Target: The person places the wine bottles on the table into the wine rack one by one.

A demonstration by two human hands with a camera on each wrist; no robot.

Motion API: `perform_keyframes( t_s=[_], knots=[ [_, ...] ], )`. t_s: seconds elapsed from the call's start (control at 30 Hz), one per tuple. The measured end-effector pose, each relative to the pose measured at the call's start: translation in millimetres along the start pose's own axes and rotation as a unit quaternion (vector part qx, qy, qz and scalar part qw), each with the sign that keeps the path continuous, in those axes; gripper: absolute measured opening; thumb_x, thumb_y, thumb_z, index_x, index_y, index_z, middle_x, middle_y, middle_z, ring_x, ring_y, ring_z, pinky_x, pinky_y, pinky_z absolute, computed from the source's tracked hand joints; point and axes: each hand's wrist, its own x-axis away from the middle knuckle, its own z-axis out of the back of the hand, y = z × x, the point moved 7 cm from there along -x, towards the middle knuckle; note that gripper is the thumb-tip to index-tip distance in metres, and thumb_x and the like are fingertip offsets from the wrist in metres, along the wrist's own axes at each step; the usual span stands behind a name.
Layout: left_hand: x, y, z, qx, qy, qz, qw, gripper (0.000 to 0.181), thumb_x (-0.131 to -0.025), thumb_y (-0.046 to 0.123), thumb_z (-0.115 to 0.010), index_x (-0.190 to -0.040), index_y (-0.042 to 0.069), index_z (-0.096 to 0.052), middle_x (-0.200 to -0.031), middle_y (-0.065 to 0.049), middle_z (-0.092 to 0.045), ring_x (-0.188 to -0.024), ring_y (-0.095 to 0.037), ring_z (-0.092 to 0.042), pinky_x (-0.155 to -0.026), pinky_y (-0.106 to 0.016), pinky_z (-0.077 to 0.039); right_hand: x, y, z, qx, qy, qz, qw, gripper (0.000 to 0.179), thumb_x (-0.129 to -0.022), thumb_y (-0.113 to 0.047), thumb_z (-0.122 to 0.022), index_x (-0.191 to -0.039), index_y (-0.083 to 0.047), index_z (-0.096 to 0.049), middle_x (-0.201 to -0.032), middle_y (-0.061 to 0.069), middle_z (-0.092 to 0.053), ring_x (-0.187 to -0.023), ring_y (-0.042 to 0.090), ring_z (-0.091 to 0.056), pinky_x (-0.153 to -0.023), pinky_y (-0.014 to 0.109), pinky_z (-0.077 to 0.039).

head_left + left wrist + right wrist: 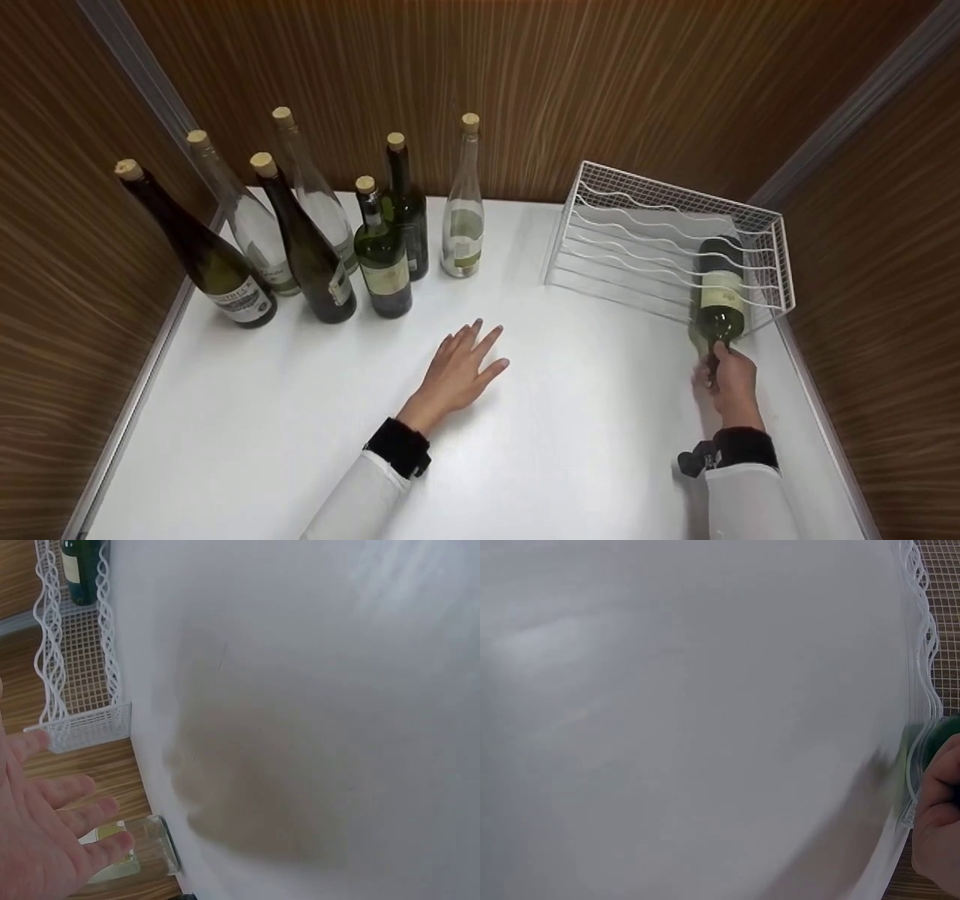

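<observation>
My right hand (733,379) grips the neck of a dark green wine bottle (721,300) that lies inside the white wire rack (671,251), at its right end. The bottle's neck points toward me, and its cream label faces up between the wavy wires. In the right wrist view, the curled fingers (939,787) hide most of the bottle. Over the middle of the table, my left hand (454,371) is held with its fingers spread and nothing in them. A clear corked bottle (463,232) stands beyond that hand, near the back wall.
Several corked bottles stand upright at the back left, among them a tall dark one (240,296) and a short green one (384,270). Brown wood-grain panels (517,90) enclose the white table (570,420) on the back and both sides.
</observation>
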Motion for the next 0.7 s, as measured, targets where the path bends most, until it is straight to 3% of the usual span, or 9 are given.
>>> perform_keyframes(
  t_s=[0.3,0.5,0.6,0.7],
  knots=[
    [0.7,-1.5,1.3,0.002,0.001,0.003,1.0000,0.066,-0.102,0.061,-0.028,-0.156,0.024,-0.030,-0.159,-0.016,-0.025,-0.144,-0.035,-0.023,-0.115,-0.053,-0.017,-3.3,-1.0,2.9,-0.020,-0.050,-0.033,0.9980,0.030,-0.107,-0.030,-0.038,-0.115,-0.002,-0.044,-0.073,0.001,-0.061,-0.056,0.010,-0.059,-0.041,0.022,-0.043],
    [1.3,0.7,1.5,0.001,-0.003,0.000,1.0000,0.067,-0.101,0.063,-0.027,-0.156,0.025,-0.030,-0.159,-0.016,-0.025,-0.144,-0.035,-0.024,-0.115,-0.053,-0.017,-6.2,0.5,4.3,0.027,-0.085,-0.022,0.9958,0.046,-0.107,-0.035,-0.034,-0.109,0.002,-0.061,-0.081,0.003,-0.071,-0.067,0.012,-0.066,-0.049,0.021,-0.049],
    [1.1,2.7,2.6,0.001,0.000,-0.006,1.0000,0.067,-0.101,0.063,-0.026,-0.156,0.025,-0.031,-0.158,-0.016,-0.025,-0.144,-0.035,-0.025,-0.115,-0.053,-0.018,-7.5,1.3,6.3,0.044,-0.100,-0.021,0.9937,0.045,-0.107,-0.036,-0.033,-0.116,0.003,-0.056,-0.084,0.003,-0.072,-0.073,0.014,-0.068,-0.054,0.022,-0.052],
    [0.9,5.5,3.5,-0.001,0.006,-0.014,0.9999,0.067,-0.101,0.063,-0.026,-0.155,0.025,-0.032,-0.158,-0.017,-0.026,-0.143,-0.036,-0.026,-0.115,-0.054,-0.019,-9.3,0.4,10.1,0.054,-0.091,-0.019,0.9942,0.039,-0.107,-0.035,-0.036,-0.120,0.001,-0.045,-0.079,0.002,-0.068,-0.071,0.015,-0.067,-0.056,0.024,-0.053]
  ],
)
